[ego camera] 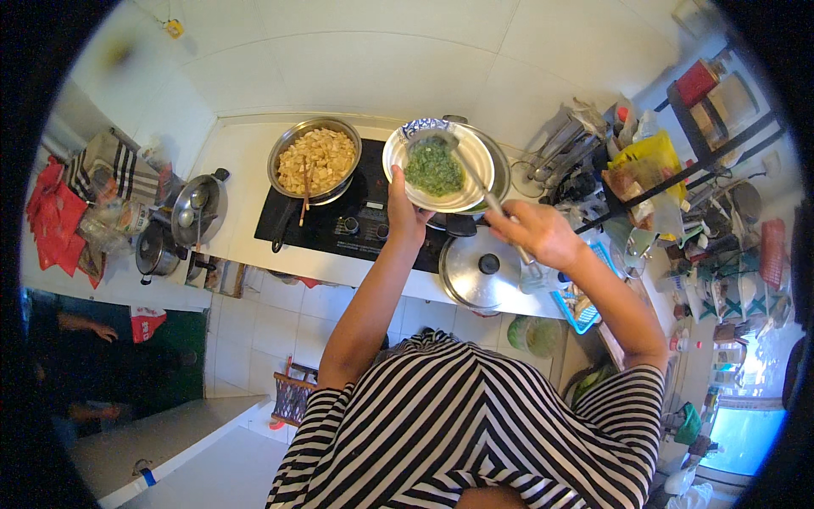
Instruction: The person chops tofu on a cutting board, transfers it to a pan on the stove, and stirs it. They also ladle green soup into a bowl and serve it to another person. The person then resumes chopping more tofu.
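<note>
My left hand (407, 213) grips the near left rim of a white bowl (478, 162) with a blue pattern inside. Chopped greens in liquid (435, 168) lie in the bowl, which is held above a metal pot (502, 165) on the right side of the black cooktop (346, 229). In my right hand (537, 234) is the handle of a metal ladle (474, 180); its head is at the far side of the greens. The bowl hides most of the pot. On the left burner stands a steel pan (273, 162) full of pale diced food (316, 159), with chopsticks (305, 191) lying across it.
A steel lid (474, 273) lies at the counter's front edge, beside a blue basket (580, 312). Left of the cooktop are a metal pan with ladles (184, 219) and a small lidded pot (152, 251). Utensils and a black rack (687, 181) crowd the right. Another person's arm (89, 326) shows lower left.
</note>
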`<state>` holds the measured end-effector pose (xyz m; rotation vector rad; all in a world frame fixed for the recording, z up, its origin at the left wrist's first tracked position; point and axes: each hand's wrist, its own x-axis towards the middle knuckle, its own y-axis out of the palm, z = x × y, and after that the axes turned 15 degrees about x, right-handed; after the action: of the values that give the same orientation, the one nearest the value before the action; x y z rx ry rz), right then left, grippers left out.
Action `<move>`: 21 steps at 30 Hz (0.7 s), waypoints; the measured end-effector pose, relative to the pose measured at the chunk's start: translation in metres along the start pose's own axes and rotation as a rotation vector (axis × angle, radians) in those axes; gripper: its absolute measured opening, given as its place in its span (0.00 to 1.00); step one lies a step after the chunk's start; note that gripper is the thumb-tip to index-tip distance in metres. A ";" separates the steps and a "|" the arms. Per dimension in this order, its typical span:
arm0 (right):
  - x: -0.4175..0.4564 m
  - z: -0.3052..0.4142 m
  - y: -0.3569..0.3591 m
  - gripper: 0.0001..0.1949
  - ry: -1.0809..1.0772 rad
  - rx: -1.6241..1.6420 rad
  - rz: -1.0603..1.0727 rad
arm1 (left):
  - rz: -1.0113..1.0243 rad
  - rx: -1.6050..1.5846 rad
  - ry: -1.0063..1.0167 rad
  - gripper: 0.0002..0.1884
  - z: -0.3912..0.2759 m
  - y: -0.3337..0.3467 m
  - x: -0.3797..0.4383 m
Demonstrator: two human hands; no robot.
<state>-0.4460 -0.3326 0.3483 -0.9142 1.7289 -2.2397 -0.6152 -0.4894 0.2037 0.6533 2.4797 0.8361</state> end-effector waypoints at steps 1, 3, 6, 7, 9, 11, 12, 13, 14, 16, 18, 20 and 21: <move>0.000 -0.006 -0.002 0.16 0.030 0.058 -0.115 | 0.010 -0.002 0.009 0.35 -0.003 -0.002 -0.002; 0.004 -0.016 -0.008 0.15 0.090 0.181 -0.342 | 0.005 -0.012 0.021 0.35 -0.008 -0.009 -0.003; 0.010 -0.035 -0.009 0.12 0.462 0.520 -0.818 | -0.042 -0.012 0.032 0.35 -0.015 -0.021 -0.008; 0.014 -0.044 -0.006 0.13 0.674 0.765 -1.005 | -0.048 0.000 0.051 0.36 -0.016 -0.029 -0.010; 0.012 -0.072 -0.009 0.14 0.743 0.926 -1.040 | -0.115 0.010 0.028 0.37 -0.020 -0.043 -0.016; -0.002 -0.101 0.013 0.14 0.786 0.949 -1.030 | -0.110 0.029 0.069 0.38 -0.025 -0.050 -0.026; -0.010 -0.113 0.030 0.14 0.783 0.844 -0.956 | -0.091 0.020 0.086 0.39 -0.026 -0.055 -0.029; -0.017 -0.123 0.050 0.13 0.815 0.834 -0.930 | -0.078 0.010 0.106 0.39 -0.026 -0.061 -0.030; -0.016 -0.123 0.068 0.12 0.774 0.757 -0.865 | -0.060 -0.027 0.138 0.39 -0.026 -0.074 -0.030; -0.021 -0.127 0.099 0.10 0.659 0.498 -0.719 | -0.070 -0.021 0.152 0.39 -0.031 -0.077 -0.039; -0.021 -0.123 0.112 0.11 0.487 0.267 -0.536 | -0.091 -0.027 0.163 0.39 -0.035 -0.084 -0.043; -0.014 -0.118 0.133 0.12 0.530 0.228 -0.392 | -0.104 -0.034 0.189 0.39 -0.038 -0.093 -0.047; -0.011 -0.114 0.140 0.13 0.554 0.203 -0.318 | -0.084 -0.029 0.209 0.38 -0.039 -0.093 -0.050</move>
<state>-0.5328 -0.2783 0.1993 -0.5896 1.5756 -3.0382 -0.6239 -0.6005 0.1844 0.4688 2.6547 0.9493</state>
